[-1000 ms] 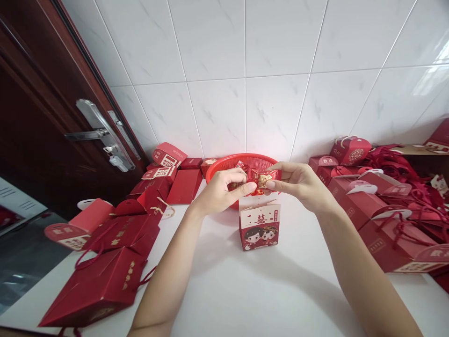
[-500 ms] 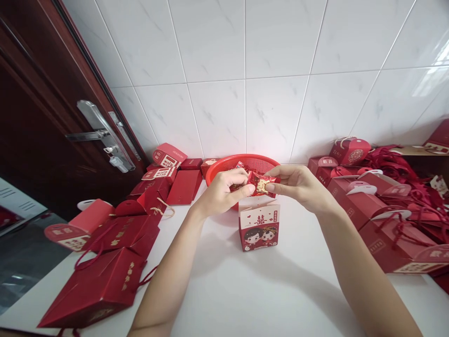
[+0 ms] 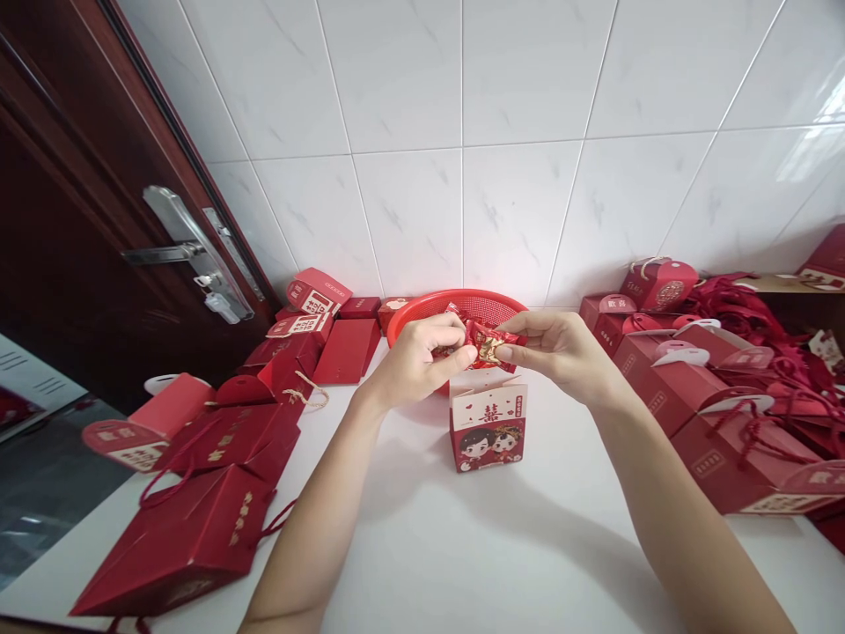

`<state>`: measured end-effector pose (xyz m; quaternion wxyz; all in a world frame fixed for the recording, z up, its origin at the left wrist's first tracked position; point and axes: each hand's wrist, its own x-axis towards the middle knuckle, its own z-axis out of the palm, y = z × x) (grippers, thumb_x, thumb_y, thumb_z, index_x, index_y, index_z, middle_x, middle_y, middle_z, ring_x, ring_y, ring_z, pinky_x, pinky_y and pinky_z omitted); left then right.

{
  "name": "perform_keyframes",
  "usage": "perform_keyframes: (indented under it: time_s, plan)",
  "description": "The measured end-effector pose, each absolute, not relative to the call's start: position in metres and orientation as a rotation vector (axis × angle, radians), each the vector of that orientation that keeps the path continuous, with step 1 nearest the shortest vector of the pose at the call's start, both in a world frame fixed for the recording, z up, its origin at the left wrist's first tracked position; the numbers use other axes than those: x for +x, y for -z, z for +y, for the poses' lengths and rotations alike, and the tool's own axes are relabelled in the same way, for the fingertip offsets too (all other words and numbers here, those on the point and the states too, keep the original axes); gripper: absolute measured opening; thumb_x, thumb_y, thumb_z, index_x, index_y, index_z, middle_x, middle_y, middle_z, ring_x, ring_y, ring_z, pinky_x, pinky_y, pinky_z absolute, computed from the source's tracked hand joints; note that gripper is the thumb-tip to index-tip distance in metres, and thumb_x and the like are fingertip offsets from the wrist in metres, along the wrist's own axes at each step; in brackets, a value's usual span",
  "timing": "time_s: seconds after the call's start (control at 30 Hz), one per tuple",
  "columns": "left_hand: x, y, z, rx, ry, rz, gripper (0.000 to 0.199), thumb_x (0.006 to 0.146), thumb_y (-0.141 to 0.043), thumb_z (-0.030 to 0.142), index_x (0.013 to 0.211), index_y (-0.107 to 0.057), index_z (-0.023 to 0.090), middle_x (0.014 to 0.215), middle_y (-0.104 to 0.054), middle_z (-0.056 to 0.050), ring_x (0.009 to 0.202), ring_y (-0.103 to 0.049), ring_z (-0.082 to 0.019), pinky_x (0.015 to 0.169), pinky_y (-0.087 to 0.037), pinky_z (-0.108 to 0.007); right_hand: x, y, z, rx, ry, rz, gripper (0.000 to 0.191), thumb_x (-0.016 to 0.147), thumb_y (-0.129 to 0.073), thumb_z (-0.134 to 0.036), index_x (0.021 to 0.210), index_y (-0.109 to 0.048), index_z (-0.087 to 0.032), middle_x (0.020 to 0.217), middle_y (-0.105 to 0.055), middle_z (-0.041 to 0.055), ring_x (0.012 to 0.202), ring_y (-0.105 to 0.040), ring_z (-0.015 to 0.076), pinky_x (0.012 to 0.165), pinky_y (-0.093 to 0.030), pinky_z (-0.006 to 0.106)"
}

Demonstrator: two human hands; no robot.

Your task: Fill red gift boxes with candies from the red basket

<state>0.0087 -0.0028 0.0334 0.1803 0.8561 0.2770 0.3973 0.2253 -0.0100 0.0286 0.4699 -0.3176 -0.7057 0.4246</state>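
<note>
My left hand [image 3: 432, 357] and right hand [image 3: 551, 357] are both pinched on one packet [image 3: 488, 344], thumbs in front, held up before the basket [image 3: 492, 305] and seemingly just above the box [image 3: 488, 436]. Twist or tug too hard and I'd judge the packet could tear; let either pinch slacken and it could slip, tipping that box on the table [image 3: 422, 546].

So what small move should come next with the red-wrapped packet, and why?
Probably lower the red-wrapped packet toward the small box: the left hand and right hand both pinch it, and in view it sits right above that box, whose top appears open.
</note>
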Motion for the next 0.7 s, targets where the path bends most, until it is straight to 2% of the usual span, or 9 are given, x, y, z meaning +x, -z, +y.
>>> perform_keyframes:
  time_s: [0.17,0.27,0.37,0.47,0.57,0.7]
  plan:
    - [0.009,-0.033,-0.002,2.356,-1.035,0.881,0.043,0.090,-0.056,0.031,0.054,-0.035,0.018,0.065,-0.040,0.003,0.062,-0.039,-0.011,0.061,-0.038,-0.027,0.232,-0.032,-0.009,-0.782,-1.014,-1.830,0.030,0.079,-0.078,-0.043,0.092,-0.074,-0.016,0.091,-0.075,0.0078,0.084,-0.070,0.0208,0.076,-0.056,0.034]
    - [0.004,-0.034,0.001,2.291,-0.979,0.901,0.034,0.090,-0.050,0.031,0.059,-0.052,0.017,0.077,-0.056,-0.001,0.068,-0.049,-0.013,0.065,-0.043,-0.028,0.237,-0.033,-0.008,-0.830,-0.895,-1.935,0.023,0.082,-0.074,-0.038,0.091,-0.072,-0.017,0.091,-0.074,0.0067,0.085,-0.069,0.0205,0.078,-0.056,0.035]
    - [-0.004,-0.037,0.004,2.229,-1.020,0.927,0.026,0.087,-0.044,0.022,0.081,-0.069,0.017,0.096,-0.067,-0.005,0.084,-0.059,-0.017,0.076,-0.047,-0.030,0.237,-0.032,-0.006,-0.882,-0.793,-2.036,0.017,0.083,-0.071,-0.034,0.089,-0.072,-0.018,0.091,-0.074,0.0061,0.083,-0.069,0.0199,0.078,-0.056,0.034]
    - [-0.010,-0.039,0.004,2.252,-1.019,0.977,0.024,0.082,-0.048,0.017,0.086,-0.071,0.018,0.095,-0.069,-0.004,0.092,-0.061,-0.018,0.085,-0.048,-0.031,0.233,-0.030,-0.005,-0.919,-0.706,-2.108,0.012,0.083,-0.068,-0.030,0.087,-0.073,-0.020,0.091,-0.075,0.0051,0.080,-0.068,0.0187,0.077,-0.054,0.033]
    - [-0.012,-0.039,0.003,2.277,-0.916,1.008,0.018,0.083,-0.052,0.018,0.082,-0.070,0.019,0.091,-0.068,-0.002,0.088,-0.062,-0.017,0.082,-0.049,-0.030,0.230,-0.029,-0.006,-0.951,-0.656,-2.141,0.010,0.082,-0.066,-0.026,0.087,-0.073,-0.021,0.089,-0.075,0.0039,0.078,-0.066,0.0176,0.074,-0.053,0.030]
    - [-0.010,-0.037,0.002,2.365,-0.758,1.018,0.023,0.085,-0.052,0.018,0.086,-0.074,0.021,0.099,-0.070,-0.002,0.093,-0.064,-0.018,0.084,-0.050,-0.031,0.230,-0.027,-0.006,-1.000,-0.594,-2.155,0.008,0.081,-0.066,-0.023,0.087,-0.071,-0.020,0.082,-0.072,0.0022,0.075,-0.064,0.0168,0.068,-0.050,0.028]
